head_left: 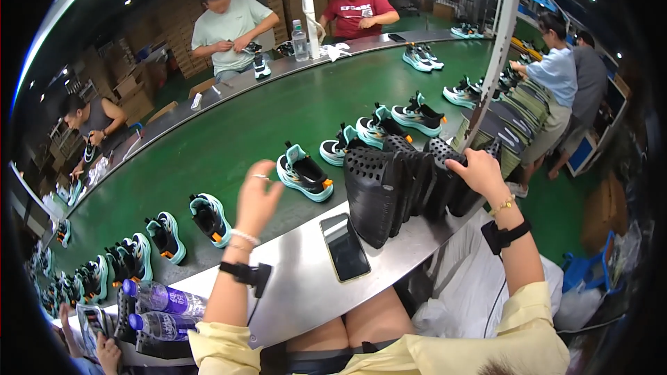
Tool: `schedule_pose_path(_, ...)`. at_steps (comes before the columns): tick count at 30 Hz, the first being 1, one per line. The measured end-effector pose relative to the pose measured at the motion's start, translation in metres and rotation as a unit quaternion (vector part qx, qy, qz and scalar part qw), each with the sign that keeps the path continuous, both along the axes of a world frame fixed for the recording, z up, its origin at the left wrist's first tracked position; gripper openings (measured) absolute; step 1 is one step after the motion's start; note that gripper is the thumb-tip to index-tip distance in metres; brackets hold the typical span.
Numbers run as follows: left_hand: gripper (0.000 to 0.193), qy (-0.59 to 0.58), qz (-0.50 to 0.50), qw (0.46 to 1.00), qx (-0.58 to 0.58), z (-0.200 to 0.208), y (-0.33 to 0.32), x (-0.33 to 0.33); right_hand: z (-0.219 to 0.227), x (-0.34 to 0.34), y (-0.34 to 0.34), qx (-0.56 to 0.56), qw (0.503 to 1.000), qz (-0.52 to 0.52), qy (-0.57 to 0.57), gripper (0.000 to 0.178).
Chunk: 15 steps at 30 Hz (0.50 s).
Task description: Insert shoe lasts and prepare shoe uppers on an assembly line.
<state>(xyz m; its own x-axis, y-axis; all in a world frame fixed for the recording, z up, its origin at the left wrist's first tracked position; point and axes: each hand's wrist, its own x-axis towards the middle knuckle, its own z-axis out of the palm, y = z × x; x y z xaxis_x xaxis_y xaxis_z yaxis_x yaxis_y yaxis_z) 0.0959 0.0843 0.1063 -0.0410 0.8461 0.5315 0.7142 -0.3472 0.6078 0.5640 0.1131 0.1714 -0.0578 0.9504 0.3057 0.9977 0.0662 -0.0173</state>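
My left hand (258, 198) hovers over the green belt with its fingers apart and nothing in it. Just right of it stands a black and turquoise sports shoe (304, 175) with an orange heel tab; the hand does not hold it. My right hand (481, 173) is closed over the top of a black perforated shoe form (440, 156), with the thumb on its near side. Part of its fingers is hidden. Several such forms stand upright in a row, the front one (372, 194) nearest the middle.
A phone (345, 246) lies on the metal ledge (295, 302) before me. Two purple-labelled bottles (163, 298) lie at left. More shoes (167, 237) line the green belt (243, 114). A white post (495, 55) rises at right. Several people work across and beside the belt.
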Motion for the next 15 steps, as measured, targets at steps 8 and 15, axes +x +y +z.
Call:
schedule_pose_path(8, 0.034, 0.171, 0.025, 0.973, -0.153, -0.047, 0.018, 0.049, 0.004, -0.004, -0.002, 0.032, 0.999, -0.001, 0.040, 0.062)
schedule_pose_path(15, 0.024, 0.164, 0.049, 0.976, -0.132, -0.052, -0.034, -0.012, 0.118, -0.080, -0.074, 0.122, 0.907, 0.149, 0.375, 0.034)
